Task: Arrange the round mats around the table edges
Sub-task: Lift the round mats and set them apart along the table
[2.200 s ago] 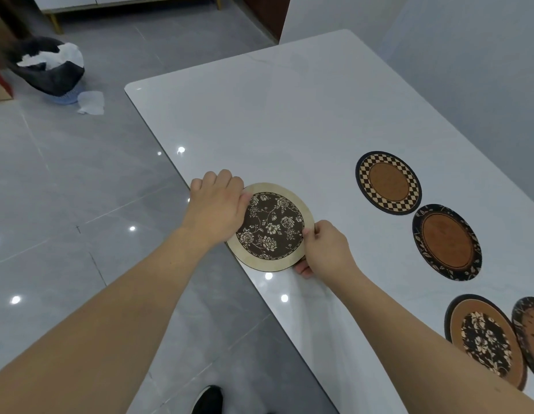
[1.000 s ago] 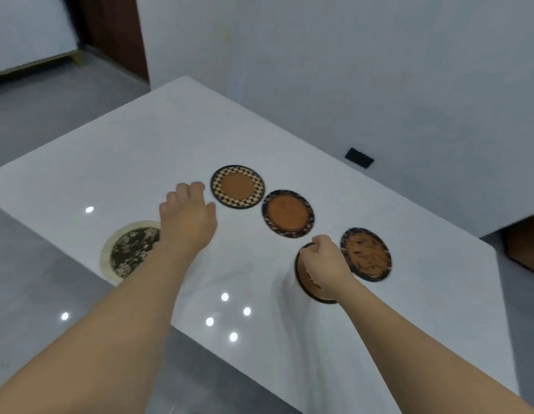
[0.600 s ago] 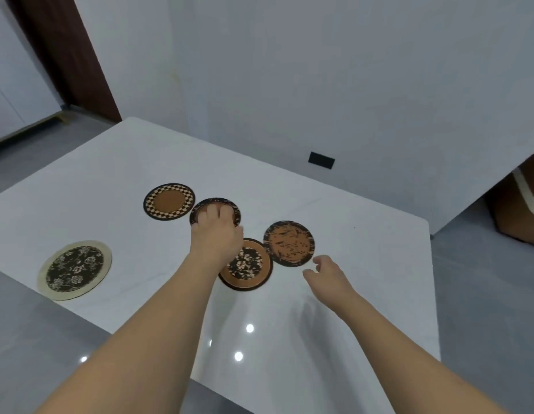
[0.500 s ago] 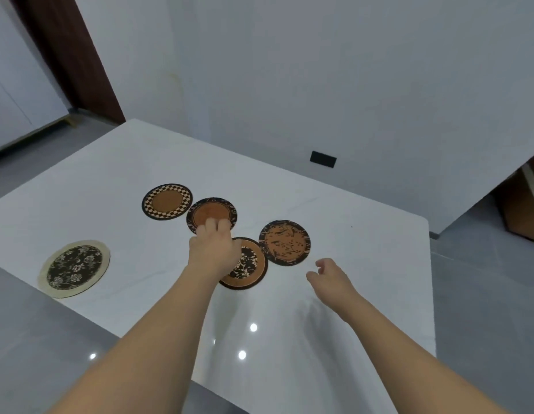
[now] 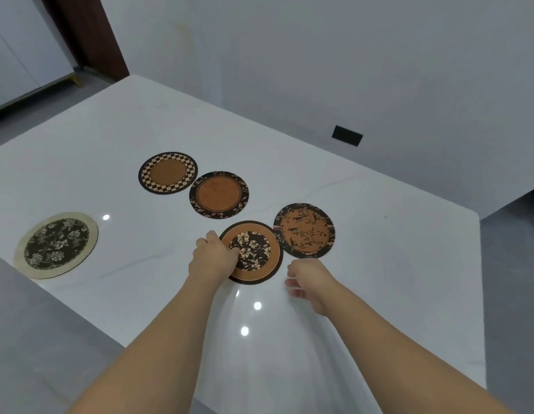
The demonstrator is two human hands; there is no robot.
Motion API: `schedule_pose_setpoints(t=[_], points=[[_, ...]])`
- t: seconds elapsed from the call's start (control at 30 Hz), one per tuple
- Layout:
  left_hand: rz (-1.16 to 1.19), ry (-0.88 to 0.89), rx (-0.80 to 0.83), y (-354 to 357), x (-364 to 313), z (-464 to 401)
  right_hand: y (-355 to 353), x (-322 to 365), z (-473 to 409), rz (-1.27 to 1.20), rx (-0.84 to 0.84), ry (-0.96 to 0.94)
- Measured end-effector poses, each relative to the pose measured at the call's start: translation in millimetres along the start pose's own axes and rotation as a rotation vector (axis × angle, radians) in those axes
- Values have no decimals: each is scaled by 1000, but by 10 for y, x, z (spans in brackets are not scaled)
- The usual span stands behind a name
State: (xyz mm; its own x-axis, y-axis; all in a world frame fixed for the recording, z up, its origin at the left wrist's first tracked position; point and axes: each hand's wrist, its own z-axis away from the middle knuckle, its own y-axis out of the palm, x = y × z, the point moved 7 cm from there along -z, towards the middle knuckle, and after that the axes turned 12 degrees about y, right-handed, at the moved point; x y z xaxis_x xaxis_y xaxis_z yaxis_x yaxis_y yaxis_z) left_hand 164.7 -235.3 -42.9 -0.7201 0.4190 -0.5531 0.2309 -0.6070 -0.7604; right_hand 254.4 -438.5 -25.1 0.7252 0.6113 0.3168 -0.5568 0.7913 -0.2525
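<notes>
Five round mats lie on the white table. A cream-rimmed dark floral mat sits at the near left edge. In the middle are a checker-rimmed mat, a leaf-rimmed orange mat, a bird-patterned mat and an orange mat with a dark flower centre. My left hand grips the left edge of the flower-centre mat, thumb on top. My right hand hovers just right of that mat, below the bird mat, fingers loosely curled and holding nothing.
A grey wall with a black socket plate runs along the table's far side. Grey tiled floor lies off the near left edge and beyond the right end. A brown door frame stands at the back left.
My left hand left the cream-rimmed mat at the edge, passed over the leaf-rimmed mat and now grips the flower-centre mat. My right hand let go and moved off to its right.
</notes>
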Motion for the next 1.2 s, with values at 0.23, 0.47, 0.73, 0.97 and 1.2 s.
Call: schedule_pose_setpoints(t=[0.23,0.47,0.73,0.97,1.2], points=[[52,-119,-69,193,273,-285,278,86,-472,-103,-7,-5],[133,29,-74,182,351,-244,375,34,-548,52,-55,-68],[219,124,-203,125,584,433,316,-265,-172,212,-51,-206],[211,169,-231,171,856,1086,277,-877,104,258,7,-261],[220,187,-73,386,938,1559,67,-1450,161,258,-10,-244]])
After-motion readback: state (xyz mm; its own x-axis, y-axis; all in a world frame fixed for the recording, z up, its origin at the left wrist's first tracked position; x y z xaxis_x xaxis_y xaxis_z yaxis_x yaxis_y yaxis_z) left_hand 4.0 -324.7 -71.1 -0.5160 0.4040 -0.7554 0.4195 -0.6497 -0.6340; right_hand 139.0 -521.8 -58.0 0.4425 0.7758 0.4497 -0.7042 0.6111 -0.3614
